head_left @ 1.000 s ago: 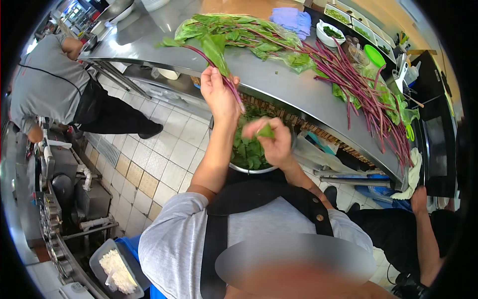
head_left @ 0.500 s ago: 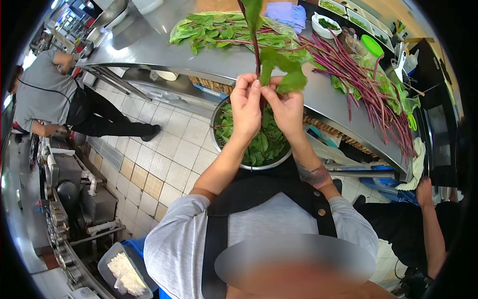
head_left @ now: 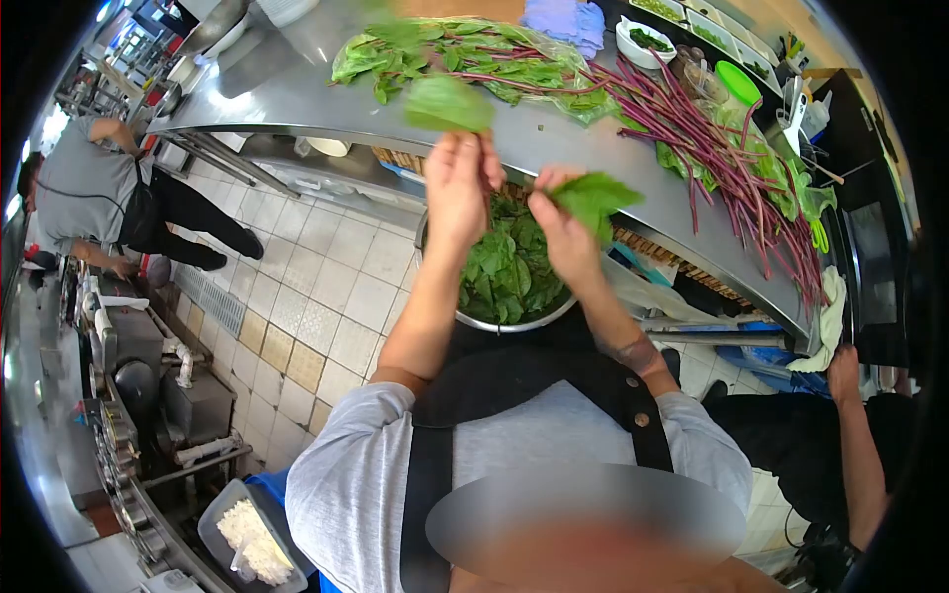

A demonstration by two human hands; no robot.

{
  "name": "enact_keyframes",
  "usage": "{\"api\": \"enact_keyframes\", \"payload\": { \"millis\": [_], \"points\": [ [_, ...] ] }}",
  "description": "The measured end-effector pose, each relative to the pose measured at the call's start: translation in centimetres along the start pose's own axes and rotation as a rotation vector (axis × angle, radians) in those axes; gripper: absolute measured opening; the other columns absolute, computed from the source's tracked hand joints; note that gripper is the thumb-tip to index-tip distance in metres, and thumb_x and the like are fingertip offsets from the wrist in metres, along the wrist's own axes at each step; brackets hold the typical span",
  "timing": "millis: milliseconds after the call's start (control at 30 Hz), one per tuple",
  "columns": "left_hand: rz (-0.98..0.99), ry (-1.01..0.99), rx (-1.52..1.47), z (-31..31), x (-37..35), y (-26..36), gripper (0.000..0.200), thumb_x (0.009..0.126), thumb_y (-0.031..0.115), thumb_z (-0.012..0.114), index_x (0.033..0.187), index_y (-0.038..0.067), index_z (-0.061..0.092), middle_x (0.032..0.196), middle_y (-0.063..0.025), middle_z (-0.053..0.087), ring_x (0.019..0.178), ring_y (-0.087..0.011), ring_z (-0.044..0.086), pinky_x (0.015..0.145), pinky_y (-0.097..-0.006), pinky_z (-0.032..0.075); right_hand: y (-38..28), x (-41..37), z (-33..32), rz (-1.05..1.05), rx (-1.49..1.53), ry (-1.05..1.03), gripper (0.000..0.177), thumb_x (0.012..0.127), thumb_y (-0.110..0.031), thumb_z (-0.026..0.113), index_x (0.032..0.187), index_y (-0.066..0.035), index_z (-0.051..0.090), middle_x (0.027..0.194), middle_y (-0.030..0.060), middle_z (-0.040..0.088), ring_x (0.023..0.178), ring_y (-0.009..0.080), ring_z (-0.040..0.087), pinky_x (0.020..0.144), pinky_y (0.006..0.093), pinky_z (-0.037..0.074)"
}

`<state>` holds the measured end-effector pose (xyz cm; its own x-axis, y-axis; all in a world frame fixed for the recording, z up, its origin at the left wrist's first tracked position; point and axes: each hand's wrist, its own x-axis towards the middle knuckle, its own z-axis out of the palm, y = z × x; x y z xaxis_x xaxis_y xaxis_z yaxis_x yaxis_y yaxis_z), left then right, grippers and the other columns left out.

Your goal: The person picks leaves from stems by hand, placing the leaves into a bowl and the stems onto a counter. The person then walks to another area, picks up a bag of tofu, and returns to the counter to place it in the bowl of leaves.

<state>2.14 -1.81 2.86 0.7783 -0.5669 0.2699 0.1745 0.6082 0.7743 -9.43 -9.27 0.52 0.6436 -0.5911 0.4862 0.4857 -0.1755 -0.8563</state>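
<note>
My left hand [head_left: 459, 190] is closed around a leafy stem whose upper leaf [head_left: 448, 103] is blurred by motion. In my right hand [head_left: 565, 225] a single green leaf [head_left: 599, 202] is pinched, apart from that stem. Below both hands is a round metal bowl [head_left: 501, 325] full of loose green leaves [head_left: 509, 267]. Beyond them on the steel counter lies a pile of leafy stems [head_left: 465, 61] on clear plastic. To the right, a heap of long purple-red bare stems [head_left: 692, 128] reaches along the counter.
The steel counter [head_left: 267, 104] curves across the front. A white bowl [head_left: 645, 44] of chopped greens and a blue cloth [head_left: 564, 25] are at its back. One person [head_left: 94, 193] stands at left; another person's arm [head_left: 858, 445] is at right. A tub [head_left: 203, 519] holds white shreds.
My hands have moved apart, the left going left with the stem. The leaf in my right hand has come away from the stem. The person at left has shifted left.
</note>
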Motion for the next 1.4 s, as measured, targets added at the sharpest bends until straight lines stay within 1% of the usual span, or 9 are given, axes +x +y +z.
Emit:
{"api": "enact_keyframes", "payload": {
  "millis": [200, 300, 333, 433, 567, 800, 1167, 1300, 1400],
  "points": [
    [-0.039, -0.161, 0.266, 2.0, -3.4, -1.8, 0.016, 0.1, 0.014, 0.048, 0.095, 0.002, 0.058, 0.068, 0.0025, 0.052, 0.057, -0.004, 0.045, 0.05, -0.0189, 0.036, 0.0, 5.2, 0.1, -0.158, -0.174, 0.099, 0.017, 0.084, -0.008, 0.071, 0.091, 0.0, 0.058, 0.073, 0.0, 0.059, 0.062, 0.0017, 0.052, 0.054, 0.0199, 0.042],
    [-0.009, -0.118, 0.199, 1.9, -3.1, -2.0, 0.018, 0.101, 0.015, 0.048, 0.094, 0.002, 0.058, 0.069, 0.0023, 0.052, 0.057, -0.0037, 0.045, 0.05, -0.019, 0.035, -0.9, 3.3, 0.4, -0.065, -0.417, 0.104, 0.019, 0.084, -0.008, 0.071, 0.097, 0.001, 0.06, 0.074, 0.003, 0.063, 0.066, 0.005, 0.059, 0.055, 0.0226, 0.045],
    [-0.017, -0.099, 0.168, 2.0, -3.1, -2.0, 0.019, 0.101, 0.015, 0.047, 0.094, 0.002, 0.058, 0.069, 0.0022, 0.053, 0.058, -0.0036, 0.045, 0.05, -0.0191, 0.035, -1.4, 2.1, 0.7, 0.054, -0.17, 0.173, 0.022, 0.078, -0.004, 0.073, 0.096, 0.0, 0.062, 0.078, 0.006, 0.064, 0.071, 0.0124, 0.063, 0.061, 0.0254, 0.05],
    [0.011, -0.001, 0.178, 2.3, -3.0, -2.9, 0.021, 0.102, 0.018, 0.046, 0.09, 0.003, 0.056, 0.068, 0.0026, 0.051, 0.056, -0.0042, 0.042, 0.051, -0.0208, 0.036, -0.1, 1.2, 0.7, -0.594, -0.592, 0.22, 0.022, 0.072, 0.001, 0.072, 0.093, 0.001, 0.065, 0.087, 0.0108, 0.065, 0.077, 0.0202, 0.065, 0.067, 0.0284, 0.053],
    [-0.128, 0.103, 0.008, 0.1, -1.5, -2.3, 0.027, 0.102, 0.021, 0.044, 0.079, 0.007, 0.049, 0.064, 0.0031, 0.041, 0.054, -0.0067, 0.037, 0.052, -0.0246, 0.037, 0.8, -2.0, -0.1, -0.682, -0.544, -0.077, 0.02, 0.07, 0.001, 0.07, 0.089, 0.004, 0.065, 0.095, 0.0137, 0.063, 0.082, 0.0248, 0.066, 0.07, 0.0302, 0.053],
    [-0.249, -0.048, 0.024, -0.9, -1.0, -1.3, 0.043, 0.104, 0.035, 0.036, 0.103, -0.002, 0.058, 0.09, -0.0082, 0.062, 0.081, -0.0171, 0.061, 0.072, -0.0283, 0.05, 1.0, -2.0, 0.2, -0.432, -0.498, 0.012, 0.018, 0.072, 0.001, 0.068, 0.089, 0.004, 0.062, 0.092, 0.0142, 0.061, 0.079, 0.0255, 0.064, 0.067, 0.031, 0.051],
    [-0.333, 0.065, -0.299, -2.8, -1.8, -2.4, 0.019, 0.098, 0.017, 0.05, 0.103, -0.001, 0.054, 0.068, 0.0007, 0.044, 0.06, -0.0116, 0.042, 0.057, -0.0276, 0.04, 2.9, -3.5, -1.9, -0.387, -0.504, -0.316, 0.016, 0.07, -0.001, 0.067, 0.086, 0.003, 0.064, 0.097, 0.0134, 0.065, 0.087, 0.0256, 0.066, 0.072, 0.0314, 0.054],
    [0.058, 0.327, -0.086, -7.1, 2.4, 0.0, 0.022, 0.1, 0.021, 0.047, 0.099, 0.001, 0.055, 0.066, 0.0041, 0.039, 0.052, -0.0062, 0.033, 0.047, -0.0236, 0.032, 2.0, -6.1, -2.2, -0.485, -0.403, -0.439, 0.011, 0.073, 0.0, 0.065, 0.083, 0.003, 0.063, 0.098, 0.0159, 0.065, 0.086, 0.0255, 0.066, 0.071, 0.0317, 0.054],
    [-0.047, 0.162, -0.024, -8.2, 2.6, 3.3, 0.024, 0.1, 0.022, 0.046, 0.104, -0.001, 0.055, 0.069, 0.0015, 0.039, 0.058, -0.0078, 0.035, 0.049, -0.0233, 0.031, 1.4, -5.1, -2.8, -0.203, -0.562, -0.405, 0.025, 0.07, 0.003, 0.066, 0.094, 0.005, 0.061, 0.099, 0.0168, 0.06, 0.093, 0.0313, 0.063, 0.08, 0.034, 0.052]
  ]
}}
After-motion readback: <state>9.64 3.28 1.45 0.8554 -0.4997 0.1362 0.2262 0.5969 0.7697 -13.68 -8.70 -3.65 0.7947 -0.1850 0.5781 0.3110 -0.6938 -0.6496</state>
